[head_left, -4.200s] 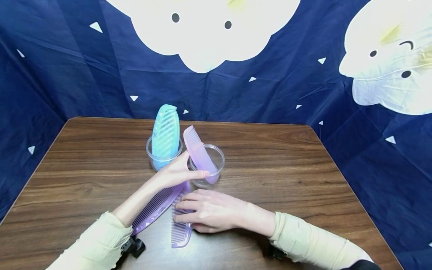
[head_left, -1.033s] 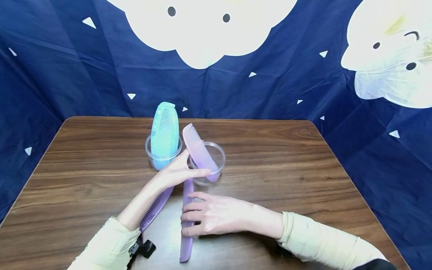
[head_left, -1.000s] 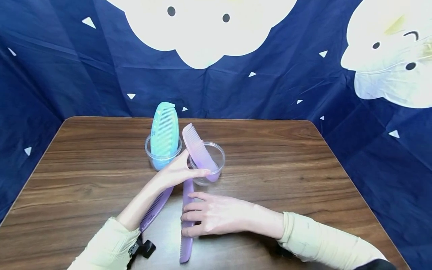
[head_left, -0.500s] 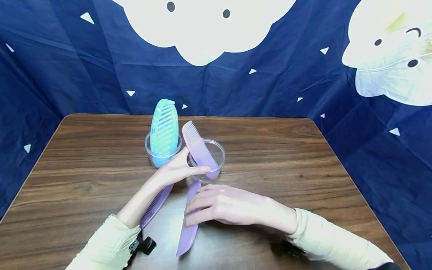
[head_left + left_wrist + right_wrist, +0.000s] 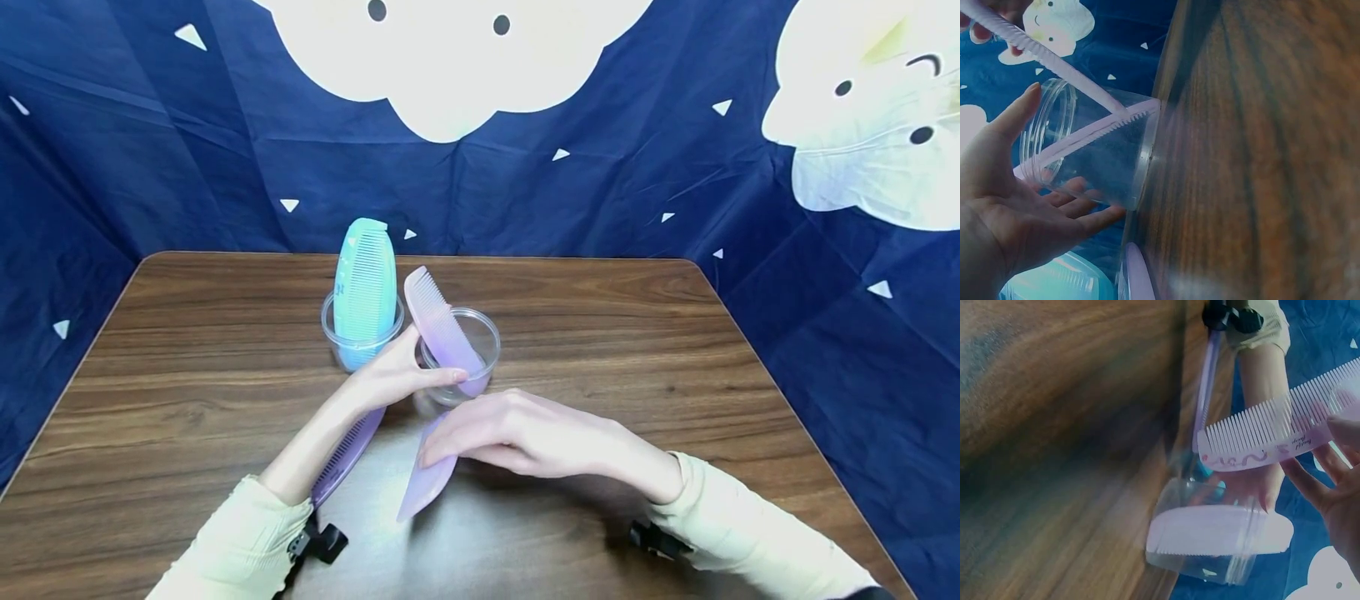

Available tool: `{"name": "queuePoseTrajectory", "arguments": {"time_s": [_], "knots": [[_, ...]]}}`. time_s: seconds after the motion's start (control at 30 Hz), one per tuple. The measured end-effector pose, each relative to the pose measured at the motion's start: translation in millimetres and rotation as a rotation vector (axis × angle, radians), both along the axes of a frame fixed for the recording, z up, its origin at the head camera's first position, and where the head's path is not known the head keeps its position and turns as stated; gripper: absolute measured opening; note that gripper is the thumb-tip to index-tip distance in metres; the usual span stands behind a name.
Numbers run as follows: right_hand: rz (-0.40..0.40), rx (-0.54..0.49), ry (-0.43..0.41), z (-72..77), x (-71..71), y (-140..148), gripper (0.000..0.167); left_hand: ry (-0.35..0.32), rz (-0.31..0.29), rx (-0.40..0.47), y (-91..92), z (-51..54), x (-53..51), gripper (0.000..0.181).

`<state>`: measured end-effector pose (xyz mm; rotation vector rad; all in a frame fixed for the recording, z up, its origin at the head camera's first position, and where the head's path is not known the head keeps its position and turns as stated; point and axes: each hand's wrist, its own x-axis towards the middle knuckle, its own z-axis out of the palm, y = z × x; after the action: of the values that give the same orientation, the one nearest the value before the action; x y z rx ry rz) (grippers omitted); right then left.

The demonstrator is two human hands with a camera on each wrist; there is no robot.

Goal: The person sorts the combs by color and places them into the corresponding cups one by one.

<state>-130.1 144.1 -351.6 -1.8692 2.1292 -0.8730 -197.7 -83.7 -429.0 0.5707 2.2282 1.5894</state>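
Observation:
My left hand (image 5: pixel 386 375) holds a clear plastic jar (image 5: pixel 496 337) round its side, thumb near the rim. A light purple comb (image 5: pixel 442 329) leans inside that jar and sticks out past the rim. With its fingers and thumb my right hand (image 5: pixel 517 433) pinches another purple comb (image 5: pixel 429 487), raised and tilted over the table; its teeth and printed back show in the right wrist view, where the comb (image 5: pixel 1247 444) spans the upper right. Partly hidden under my left forearm, a third purple comb (image 5: pixel 347 462) lies on the table.
Just left of the held jar stands a second clear jar (image 5: pixel 327 323) with blue combs (image 5: pixel 366 283) upright in it. The wooden table (image 5: pixel 600 333) ends at a dark blue curtain (image 5: pixel 525 200) behind. A black wrist camera (image 5: pixel 326 543) sits under my left sleeve.
My right hand first pressed on the flat purple comb, slid it right, apart from the other one, then turned it on edge and lifted it. My left hand has kept hold of the jar.

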Motion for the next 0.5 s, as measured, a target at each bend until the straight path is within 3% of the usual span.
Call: {"name": "queuePoseTrajectory", "arguments": {"time_s": [0.23, 0.37, 0.5], "knots": [[-0.071, -0.042, -0.141, 12.1, -5.4, 6.5, 0.028, -0.010, 0.030, -0.040, -0.9, 0.1, 0.1, 0.084], [-0.114, -0.085, -0.179, 18.3, -8.9, 10.8, 0.028, -0.025, 0.022, -0.024, -1.3, -0.2, 0.2, 0.082], [-0.149, -0.136, -0.217, 23.6, -13.9, 14.5, 0.028, -0.016, 0.011, -0.021, -1.6, 0.5, 0.2, 0.091]]}}
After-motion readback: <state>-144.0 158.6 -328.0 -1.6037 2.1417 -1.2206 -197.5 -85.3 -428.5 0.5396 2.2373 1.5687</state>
